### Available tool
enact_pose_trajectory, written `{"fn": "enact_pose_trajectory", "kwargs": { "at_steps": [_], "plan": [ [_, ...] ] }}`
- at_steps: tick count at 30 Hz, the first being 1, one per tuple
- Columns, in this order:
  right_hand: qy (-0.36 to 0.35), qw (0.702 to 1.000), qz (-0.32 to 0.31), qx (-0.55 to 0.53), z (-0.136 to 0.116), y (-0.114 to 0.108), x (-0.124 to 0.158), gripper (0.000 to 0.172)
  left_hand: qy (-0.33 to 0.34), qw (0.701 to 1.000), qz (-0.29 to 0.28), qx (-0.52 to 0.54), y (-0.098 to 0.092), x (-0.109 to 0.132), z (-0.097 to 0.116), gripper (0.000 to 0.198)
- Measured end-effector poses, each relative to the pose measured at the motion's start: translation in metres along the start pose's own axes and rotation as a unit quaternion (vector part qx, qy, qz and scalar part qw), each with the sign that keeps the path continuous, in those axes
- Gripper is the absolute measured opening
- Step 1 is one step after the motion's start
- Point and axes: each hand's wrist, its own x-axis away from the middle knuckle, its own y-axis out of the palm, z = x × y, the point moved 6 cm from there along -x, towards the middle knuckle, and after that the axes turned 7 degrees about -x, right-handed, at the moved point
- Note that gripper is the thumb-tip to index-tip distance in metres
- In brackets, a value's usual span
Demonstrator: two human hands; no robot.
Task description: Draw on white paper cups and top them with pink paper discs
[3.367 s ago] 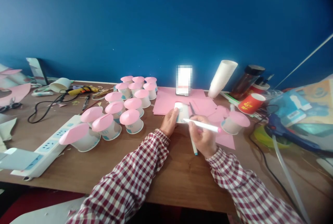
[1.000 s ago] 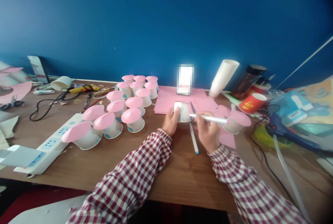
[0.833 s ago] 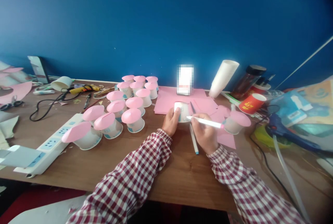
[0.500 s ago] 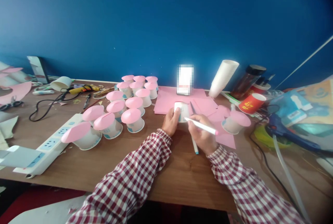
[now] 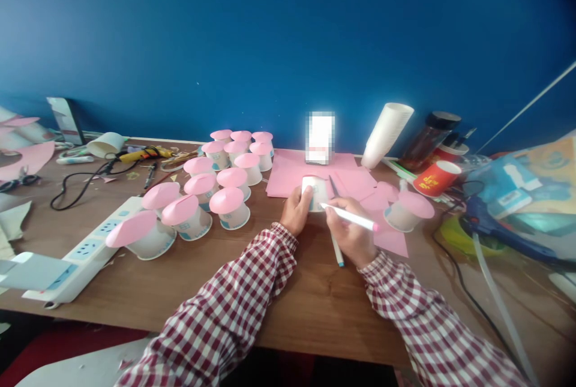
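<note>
My left hand (image 5: 296, 209) grips a white paper cup (image 5: 315, 192) by its left side, thumb on the front, where faint bluish marks show. Between the fingers of my right hand (image 5: 353, 228) is a white marker with a pink end (image 5: 356, 218), its tip at the cup's lower right side. Below my right hand lies another marker with a blue end (image 5: 337, 252) on the table. Pink paper sheets (image 5: 288, 174) lie flat behind the cup. To the left stand several upturned paper cups with pink round tops (image 5: 230, 207), some bearing blue drawn windows.
A stack of white cups (image 5: 387, 135) leans at the back near a lit phone (image 5: 320, 138). Right of my hands are a pink-topped cup (image 5: 409, 211), a red cup (image 5: 437, 178) and a blue glue gun (image 5: 499, 234). A power strip (image 5: 85, 252) lies at left, scissors (image 5: 20, 182) beyond.
Almost nothing differs. The marker in my right hand has shifted very slightly against the cup; my left hand and the cup stay in place.
</note>
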Motion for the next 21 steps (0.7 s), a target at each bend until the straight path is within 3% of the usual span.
{"fn": "enact_pose_trajectory", "kwargs": {
  "at_steps": [21],
  "plan": [
    [-0.006, 1.000, 0.004, 0.008, -0.0026, -0.0007, -0.0002, 0.009, -0.019, 1.000, 0.006, 0.011, -0.0003, -0.0010, -0.0021, 0.045]
  ]
}}
